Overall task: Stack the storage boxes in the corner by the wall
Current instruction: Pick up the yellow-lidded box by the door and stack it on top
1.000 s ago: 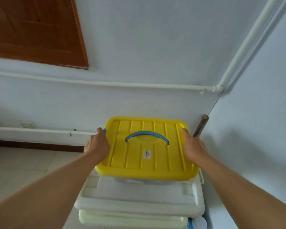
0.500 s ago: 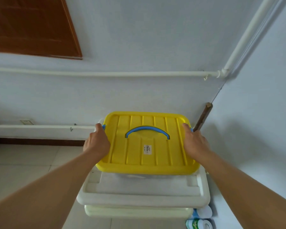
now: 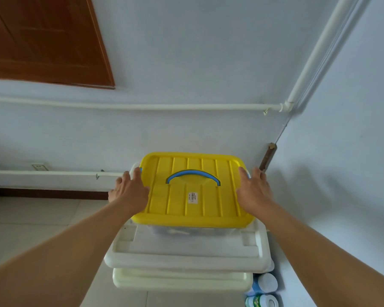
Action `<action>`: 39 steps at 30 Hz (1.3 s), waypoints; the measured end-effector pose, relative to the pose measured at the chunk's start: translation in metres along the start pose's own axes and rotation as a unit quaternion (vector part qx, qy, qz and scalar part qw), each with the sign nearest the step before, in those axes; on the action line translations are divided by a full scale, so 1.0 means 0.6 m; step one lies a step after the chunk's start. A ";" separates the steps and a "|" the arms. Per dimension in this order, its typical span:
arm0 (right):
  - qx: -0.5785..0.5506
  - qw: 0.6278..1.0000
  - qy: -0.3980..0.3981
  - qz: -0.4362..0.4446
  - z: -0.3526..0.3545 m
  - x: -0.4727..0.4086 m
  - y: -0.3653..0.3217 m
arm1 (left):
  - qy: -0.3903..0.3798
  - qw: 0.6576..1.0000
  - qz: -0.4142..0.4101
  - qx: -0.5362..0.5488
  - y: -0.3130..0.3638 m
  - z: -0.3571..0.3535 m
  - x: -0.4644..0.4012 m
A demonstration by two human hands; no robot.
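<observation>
Both sets of fingers are loosening: the left hand point(image 3: 129, 191) is spreading off the yellow lid's point(image 3: 195, 189) side and the right hand point(image 3: 253, 191) is resting flat on its other edge, where half a second ago both were clamping it. The box point(image 3: 191, 231) is sitting on the white boxes point(image 3: 186, 255), so placing looks done. The wall point(image 3: 186, 129) is crowding behind and at right; floor point(image 3: 31, 229) is lying open to the left.
</observation>
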State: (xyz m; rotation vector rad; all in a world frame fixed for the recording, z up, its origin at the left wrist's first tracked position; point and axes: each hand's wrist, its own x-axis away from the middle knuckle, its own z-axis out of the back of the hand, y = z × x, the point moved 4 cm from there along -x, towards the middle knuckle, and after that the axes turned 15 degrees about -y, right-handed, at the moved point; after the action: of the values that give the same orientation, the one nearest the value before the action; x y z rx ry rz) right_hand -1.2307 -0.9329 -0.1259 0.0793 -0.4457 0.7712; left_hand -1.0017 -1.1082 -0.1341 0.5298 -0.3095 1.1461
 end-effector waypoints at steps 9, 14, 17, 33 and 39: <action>0.018 0.998 0.051 0.028 0.054 0.100 -0.017 | 0.015 0.999 -0.024 -0.039 0.014 0.052 0.106; 0.012 0.997 0.069 0.016 0.065 0.182 -0.025 | 0.013 0.996 -0.058 -0.068 0.010 0.066 0.166; -0.001 0.996 0.085 0.003 0.058 0.242 -0.032 | 0.019 0.992 -0.090 -0.082 0.002 0.065 0.205; -0.049 0.985 0.094 -0.133 -0.111 0.643 -0.037 | -0.002 0.957 -0.247 -0.154 -0.103 -0.045 0.454; -0.067 0.976 0.094 -0.182 -0.191 0.791 0.018 | -0.029 0.938 -0.287 -0.195 -0.084 -0.144 0.571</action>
State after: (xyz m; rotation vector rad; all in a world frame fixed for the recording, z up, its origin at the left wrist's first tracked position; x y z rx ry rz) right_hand -0.8984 -0.5872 -0.0325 -0.0391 -0.2896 0.3825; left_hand -0.8251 -0.8099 -0.0495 0.2710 -0.3903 0.4829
